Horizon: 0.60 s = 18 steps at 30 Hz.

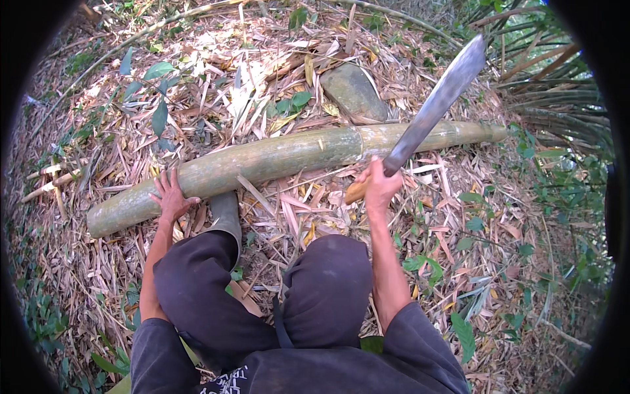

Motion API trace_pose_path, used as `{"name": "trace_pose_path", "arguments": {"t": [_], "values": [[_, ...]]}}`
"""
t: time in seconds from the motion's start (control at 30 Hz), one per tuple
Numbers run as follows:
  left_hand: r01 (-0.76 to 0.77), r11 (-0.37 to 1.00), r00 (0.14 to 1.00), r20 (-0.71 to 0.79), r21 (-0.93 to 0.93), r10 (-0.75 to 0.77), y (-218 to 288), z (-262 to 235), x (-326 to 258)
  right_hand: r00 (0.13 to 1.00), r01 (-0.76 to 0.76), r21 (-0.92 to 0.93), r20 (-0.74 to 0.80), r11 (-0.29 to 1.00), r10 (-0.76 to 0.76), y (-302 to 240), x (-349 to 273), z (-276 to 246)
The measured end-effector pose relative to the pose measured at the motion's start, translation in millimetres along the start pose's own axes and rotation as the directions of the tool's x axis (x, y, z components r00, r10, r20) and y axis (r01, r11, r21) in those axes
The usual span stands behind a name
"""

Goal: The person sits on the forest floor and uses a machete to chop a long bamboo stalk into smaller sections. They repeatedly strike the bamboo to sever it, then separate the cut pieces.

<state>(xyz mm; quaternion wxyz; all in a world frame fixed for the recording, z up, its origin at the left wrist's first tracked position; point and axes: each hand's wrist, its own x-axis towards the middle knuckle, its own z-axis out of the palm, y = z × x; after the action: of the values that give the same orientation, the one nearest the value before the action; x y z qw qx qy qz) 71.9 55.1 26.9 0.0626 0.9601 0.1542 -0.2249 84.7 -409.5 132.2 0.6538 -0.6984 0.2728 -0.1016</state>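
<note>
Leaf-littered ground carries a bamboo culm (282, 157) lying from 8 to 2 o'clock. Left hand (170, 197), fingers spread, steadies it; right hand (379, 187) grips a raised machete (433, 108). A glancing blade could strike the boot (226, 217).

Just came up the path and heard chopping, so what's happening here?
A person crouches on leaf-strewn ground over a thick green bamboo stem lying flat. The left hand presses down on the stem near its thicker end, steadying it. The right hand grips the wooden handle of a long machete, whose blade is raised above the stem, not touching it. A flat grey stone lies just beyond the bamboo.
</note>
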Motion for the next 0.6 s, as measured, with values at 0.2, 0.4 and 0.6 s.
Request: {"name": "trace_pose_path", "arguments": {"t": [0.2, 0.4, 0.6], "values": [[-0.020, 0.999, 0.997, -0.076, -0.044, 0.017, -3.3, 2.6, 15.4, 0.852, -0.274, -0.570, 0.230, 0.775, 0.470, 100.7, -20.0, -30.7], [-0.017, 0.999, 0.999, -0.045, -0.031, 0.016, -4.6, 2.4, -0.5, 0.984, -0.120, -0.299, 0.087, 0.947, 0.153, 17.6, -5.6, -21.1], [-0.008, 1.000, 1.000, -0.024, -0.015, 0.008, 2.5, 0.1, 0.9, 0.988, -0.057, -0.386, 0.108, 0.921, 0.107, 62.4, -12.5, -22.8]]}}
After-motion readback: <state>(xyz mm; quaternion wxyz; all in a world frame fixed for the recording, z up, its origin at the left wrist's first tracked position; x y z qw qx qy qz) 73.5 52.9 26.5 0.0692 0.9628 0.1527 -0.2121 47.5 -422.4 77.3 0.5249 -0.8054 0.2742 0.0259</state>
